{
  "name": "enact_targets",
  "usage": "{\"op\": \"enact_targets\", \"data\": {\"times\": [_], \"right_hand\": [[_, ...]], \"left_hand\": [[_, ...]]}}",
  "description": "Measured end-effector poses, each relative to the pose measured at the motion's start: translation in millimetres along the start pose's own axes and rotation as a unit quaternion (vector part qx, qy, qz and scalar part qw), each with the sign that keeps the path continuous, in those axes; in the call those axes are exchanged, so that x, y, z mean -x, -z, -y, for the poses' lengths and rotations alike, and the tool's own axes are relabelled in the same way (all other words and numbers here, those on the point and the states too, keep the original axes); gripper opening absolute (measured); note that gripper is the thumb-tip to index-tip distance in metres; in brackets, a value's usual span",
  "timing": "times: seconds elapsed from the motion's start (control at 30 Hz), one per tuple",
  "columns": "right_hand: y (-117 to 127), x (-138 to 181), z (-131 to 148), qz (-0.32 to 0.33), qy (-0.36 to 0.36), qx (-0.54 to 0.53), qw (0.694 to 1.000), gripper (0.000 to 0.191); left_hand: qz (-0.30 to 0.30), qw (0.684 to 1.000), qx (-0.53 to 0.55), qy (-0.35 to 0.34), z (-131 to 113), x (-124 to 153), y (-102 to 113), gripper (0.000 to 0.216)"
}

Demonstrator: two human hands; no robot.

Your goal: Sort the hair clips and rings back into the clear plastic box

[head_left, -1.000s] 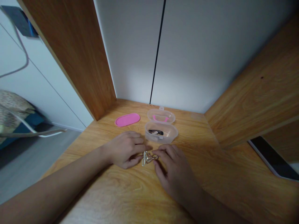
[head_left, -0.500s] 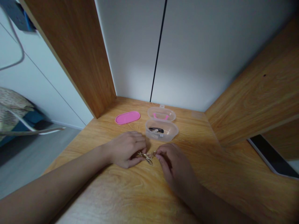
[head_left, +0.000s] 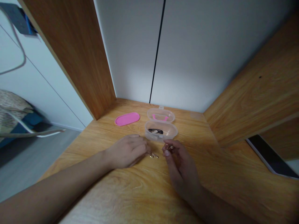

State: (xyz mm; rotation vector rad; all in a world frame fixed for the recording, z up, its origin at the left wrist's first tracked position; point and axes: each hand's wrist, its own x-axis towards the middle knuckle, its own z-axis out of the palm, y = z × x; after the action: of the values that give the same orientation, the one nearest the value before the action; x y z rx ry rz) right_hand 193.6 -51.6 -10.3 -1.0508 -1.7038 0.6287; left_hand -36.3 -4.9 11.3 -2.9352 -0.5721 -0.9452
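My left hand (head_left: 127, 151) rests on the wooden desk (head_left: 130, 193) with its fingertips on a small bunch of gold hair clips (head_left: 153, 155). My right hand (head_left: 179, 163) is raised a little to the right of them and pinches one gold clip (head_left: 170, 148) between thumb and fingers, just in front of a clear plastic box (head_left: 161, 132). The open box holds a black hair clip (head_left: 156, 131). Its hinged clear lid (head_left: 161, 115) lies behind it with a pink clip (head_left: 159, 118) inside.
A pink oval lid (head_left: 127, 119) lies on the desk to the left of the box. Wooden panels rise at left (head_left: 77, 53) and right (head_left: 257, 90), with a white wall behind. A dark phone or tablet (head_left: 271, 157) lies at the right edge.
My right hand has pulled one gold clip away from the bunch and lifted it towards the box. My left hand stays on the remaining clips.
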Motion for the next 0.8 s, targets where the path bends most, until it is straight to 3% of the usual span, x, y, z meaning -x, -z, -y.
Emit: {"op": "enact_targets", "data": {"times": [0.17, 0.23, 0.3, 0.37, 0.5, 0.57, 0.63, 0.8], "right_hand": [[-1.5, 0.8, 0.6, -0.008, -0.02, -0.036, 0.999, 0.024], [-1.1, 0.7, 2.0, -0.01, -0.015, -0.034, 0.999, 0.023], [-0.6, 0.6, 2.8, -0.018, -0.013, -0.036, 0.999, 0.022], [-0.3, 0.3, 2.2, -0.03, -0.02, -0.042, 0.998, 0.022], [0.4, -2.3, -0.2, -0.064, -0.047, -0.056, 0.995, 0.022], [1.0, -4.5, 0.0, -0.081, -0.051, -0.061, 0.994, 0.02], [1.7, -6.5, 1.4, -0.094, -0.044, -0.063, 0.993, 0.018], [2.1, -7.8, 4.0, -0.1, -0.032, -0.054, 0.993, 0.014]], "left_hand": [[-0.047, 0.986, 0.122, 0.101, -7.7, 1.3, 2.6, 0.018], [-0.064, 0.96, 0.218, 0.163, -15.7, -0.7, 1.2, 0.024], [-0.1, 0.901, 0.338, 0.254, -24.1, -3.5, -4.0, 0.029], [-0.137, 0.82, 0.452, 0.323, -30.7, -6.5, -11.6, 0.032], [-0.164, 0.667, 0.634, 0.357, -34.9, -11.8, -22.4, 0.032], [-0.154, 0.606, 0.688, 0.369, -33.7, -13.1, -22.8, 0.029], [-0.136, 0.57, 0.716, 0.38, -31.5, -13.1, -21.8, 0.029], [-0.12, 0.545, 0.731, 0.393, -25.4, -10.1, -23.8, 0.027]]}}
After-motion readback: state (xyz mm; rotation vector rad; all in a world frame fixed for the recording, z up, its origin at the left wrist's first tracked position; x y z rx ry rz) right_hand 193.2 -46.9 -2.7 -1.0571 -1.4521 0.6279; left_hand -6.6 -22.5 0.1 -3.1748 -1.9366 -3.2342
